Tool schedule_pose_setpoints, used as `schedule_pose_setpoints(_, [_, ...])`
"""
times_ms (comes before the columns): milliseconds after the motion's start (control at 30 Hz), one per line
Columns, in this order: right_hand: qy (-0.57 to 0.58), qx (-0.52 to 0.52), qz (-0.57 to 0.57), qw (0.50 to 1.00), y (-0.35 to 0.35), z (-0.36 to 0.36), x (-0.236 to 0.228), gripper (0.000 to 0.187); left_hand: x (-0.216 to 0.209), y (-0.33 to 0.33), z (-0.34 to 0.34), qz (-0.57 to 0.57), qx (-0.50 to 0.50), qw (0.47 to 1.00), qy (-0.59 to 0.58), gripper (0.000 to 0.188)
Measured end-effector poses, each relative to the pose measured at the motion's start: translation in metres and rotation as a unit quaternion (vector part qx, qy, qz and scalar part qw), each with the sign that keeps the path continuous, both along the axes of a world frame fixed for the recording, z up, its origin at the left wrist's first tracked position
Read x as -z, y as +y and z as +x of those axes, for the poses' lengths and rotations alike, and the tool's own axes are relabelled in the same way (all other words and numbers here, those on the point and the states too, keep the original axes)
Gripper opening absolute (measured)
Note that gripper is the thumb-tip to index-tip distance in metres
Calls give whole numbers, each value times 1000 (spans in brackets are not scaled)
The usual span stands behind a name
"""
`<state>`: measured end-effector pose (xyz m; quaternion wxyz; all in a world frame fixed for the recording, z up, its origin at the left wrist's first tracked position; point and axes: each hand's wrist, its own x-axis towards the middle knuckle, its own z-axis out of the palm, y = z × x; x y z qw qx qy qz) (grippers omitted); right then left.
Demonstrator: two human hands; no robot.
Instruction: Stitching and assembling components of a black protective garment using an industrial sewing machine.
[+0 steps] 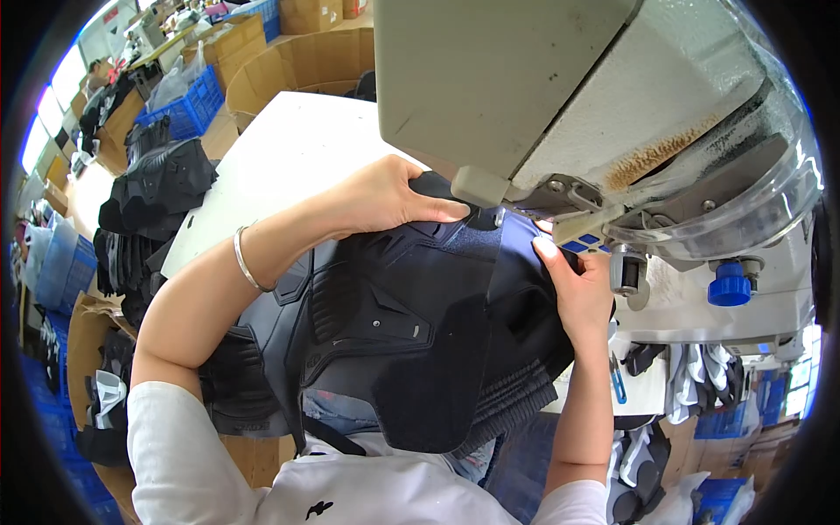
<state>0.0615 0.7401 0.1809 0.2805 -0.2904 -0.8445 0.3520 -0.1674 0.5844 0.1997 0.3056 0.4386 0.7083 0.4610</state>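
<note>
A large black padded piece with moulded panels, ridges and a ribbed elastic edge drapes from the sewing machine down over my lap. My left hand grips its upper edge just left of the needle area, thumb pressed on top and the other fingers partly hidden. On the other side of the needle area, my right hand pinches the piece near its right edge, with the thumb uppermost. The edge between my hands lies beneath the machine head, in bluish light. The needle tip itself is hard to make out.
The white table extends behind and left. Stacked black padded pieces hang over its left side. A blue-handled small tool lies right of my forearm. Cardboard boxes and blue crates stand beyond; grey-and-black pieces hang at right.
</note>
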Motion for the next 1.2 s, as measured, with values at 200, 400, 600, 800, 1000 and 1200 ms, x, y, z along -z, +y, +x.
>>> schedule_pose_setpoints(200, [16,5,-2,1000,3,-1,6,30,-5,10,-1,-85,10,994,-71,49])
schedule_pose_setpoints(400, [-4,16,1,1000,-3,-3,1,30,10,6,-6,93,19,990,100,52])
schedule_pose_setpoints(600, [28,24,5,999,-5,-4,-1,25,2,4,-4,41,28,995,92,50])
schedule_pose_setpoints(800, [22,-6,13,1000,5,-2,3,26,-6,5,-1,57,33,996,68,51])
schedule_pose_setpoints(1000, [46,11,50,998,15,-4,16,23,-7,11,-4,65,65,996,16,58])
schedule_pose_setpoints(1200, [57,34,47,997,9,-8,14,26,-6,16,-10,-93,38,994,-47,59])
